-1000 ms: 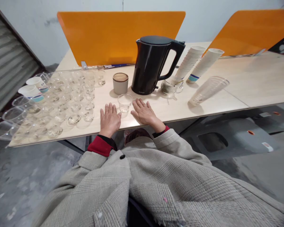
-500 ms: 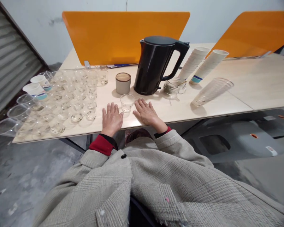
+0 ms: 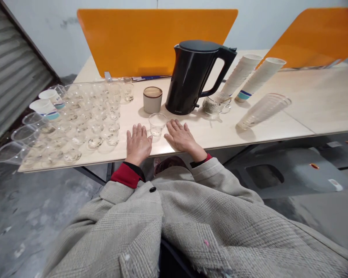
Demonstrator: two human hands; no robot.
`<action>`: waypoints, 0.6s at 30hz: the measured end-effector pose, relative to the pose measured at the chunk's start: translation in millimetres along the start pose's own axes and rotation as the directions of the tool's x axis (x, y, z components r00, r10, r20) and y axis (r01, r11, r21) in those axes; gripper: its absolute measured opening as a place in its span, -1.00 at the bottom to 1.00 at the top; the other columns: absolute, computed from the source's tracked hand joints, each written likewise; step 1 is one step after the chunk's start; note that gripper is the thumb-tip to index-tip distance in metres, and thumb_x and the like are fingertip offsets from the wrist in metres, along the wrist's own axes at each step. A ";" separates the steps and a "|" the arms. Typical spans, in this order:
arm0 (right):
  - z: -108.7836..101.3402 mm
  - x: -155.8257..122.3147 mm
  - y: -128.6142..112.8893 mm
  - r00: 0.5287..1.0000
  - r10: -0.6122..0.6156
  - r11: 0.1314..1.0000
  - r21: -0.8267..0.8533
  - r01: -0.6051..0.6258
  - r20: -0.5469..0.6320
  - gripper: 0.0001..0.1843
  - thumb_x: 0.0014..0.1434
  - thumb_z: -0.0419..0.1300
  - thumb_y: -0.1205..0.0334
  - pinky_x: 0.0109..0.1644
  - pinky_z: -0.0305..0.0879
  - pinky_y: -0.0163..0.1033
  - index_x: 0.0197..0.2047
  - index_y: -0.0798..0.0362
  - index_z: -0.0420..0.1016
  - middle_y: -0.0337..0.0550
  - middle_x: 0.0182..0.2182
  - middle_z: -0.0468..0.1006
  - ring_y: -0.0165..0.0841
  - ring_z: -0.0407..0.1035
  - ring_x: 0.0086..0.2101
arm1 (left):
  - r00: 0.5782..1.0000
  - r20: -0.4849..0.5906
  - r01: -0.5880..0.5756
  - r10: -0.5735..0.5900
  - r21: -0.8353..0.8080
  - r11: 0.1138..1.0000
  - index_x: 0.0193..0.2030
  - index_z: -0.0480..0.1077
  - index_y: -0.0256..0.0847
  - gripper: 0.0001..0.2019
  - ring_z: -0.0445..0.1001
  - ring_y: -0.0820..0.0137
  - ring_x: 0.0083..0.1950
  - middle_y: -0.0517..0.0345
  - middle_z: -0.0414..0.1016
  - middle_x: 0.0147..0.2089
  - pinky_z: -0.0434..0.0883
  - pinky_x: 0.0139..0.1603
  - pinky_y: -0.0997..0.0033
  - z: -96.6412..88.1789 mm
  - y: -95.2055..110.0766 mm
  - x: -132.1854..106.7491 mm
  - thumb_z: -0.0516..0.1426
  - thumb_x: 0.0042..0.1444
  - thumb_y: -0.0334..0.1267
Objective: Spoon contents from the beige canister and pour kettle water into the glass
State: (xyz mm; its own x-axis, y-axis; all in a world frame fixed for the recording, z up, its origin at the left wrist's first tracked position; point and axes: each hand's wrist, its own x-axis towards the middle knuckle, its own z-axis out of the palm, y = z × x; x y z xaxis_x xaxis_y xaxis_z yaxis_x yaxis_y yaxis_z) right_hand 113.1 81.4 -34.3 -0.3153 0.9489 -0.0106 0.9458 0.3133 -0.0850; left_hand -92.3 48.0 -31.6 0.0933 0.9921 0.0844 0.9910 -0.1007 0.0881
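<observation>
My left hand (image 3: 139, 144) lies flat on the pale wooden table (image 3: 266, 123), palm down, fingers stretched out and holding nothing. Palm down as well, my right hand (image 3: 181, 137) rests near the table's front edge with its fingers extended. Between the two hands stands a clear plastic cup (image 3: 157, 124), upright, held by neither. Behind it sits a grey canister (image 3: 152, 100) with a wooden lid. A black electric kettle (image 3: 188, 79) stands just beyond my right hand, its handle facing right. Right of the kettle is a ribbed glass cup (image 3: 214, 103) with something dark in it.
Many clear plastic cups (image 3: 94, 142) crowd the table's left end, with two white paper cups (image 3: 45, 108) among them. Two leaning stacks of paper cups (image 3: 258, 77) and a tilted stack of clear cups (image 3: 262, 112) occupy the right. Orange dividers (image 3: 150, 42) stand behind. A grey stool (image 3: 301, 170) is below.
The view has shifted slightly, so everything appears a little higher and further right. Both hands and the objects on the table keep their places.
</observation>
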 end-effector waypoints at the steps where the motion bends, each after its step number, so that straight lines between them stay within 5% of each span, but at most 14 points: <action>1: 0.7 0.3 0.4 1.000 -0.002 1.000 -0.002 0.002 -0.005 -0.21 0.58 -0.18 -0.04 0.64 -0.16 0.38 0.67 0.25 0.00 0.22 0.66 -0.10 0.06 -0.20 0.63 | 1.000 -0.005 -0.001 0.001 0.001 1.000 0.66 0.06 -0.44 -0.32 -0.09 -0.05 0.76 -0.22 -0.05 0.73 -0.06 0.71 -0.27 0.4 -0.1 0.0 -0.23 0.54 -0.09; 18: -1.5 0.0 -0.3 1.000 -0.007 1.000 0.026 0.007 -0.003 -0.22 0.57 -0.15 -0.02 0.64 -0.17 0.42 0.66 0.27 0.00 0.26 0.66 -0.10 0.07 -0.20 0.63 | 1.000 -0.018 -0.001 0.001 -0.016 1.000 0.65 0.08 -0.45 -0.32 -0.07 -0.05 0.76 -0.25 -0.03 0.73 -0.05 0.71 -0.29 0.6 0.0 -0.1 -0.20 0.54 -0.10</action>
State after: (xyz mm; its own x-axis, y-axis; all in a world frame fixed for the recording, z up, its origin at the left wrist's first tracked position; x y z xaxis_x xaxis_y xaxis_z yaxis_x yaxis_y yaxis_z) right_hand 112.9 81.4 -32.8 -0.3213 0.9469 -0.0073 0.9414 0.3185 -0.1113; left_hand -92.3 48.0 -32.1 0.0928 0.9904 0.1022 0.9892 -0.1034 0.1042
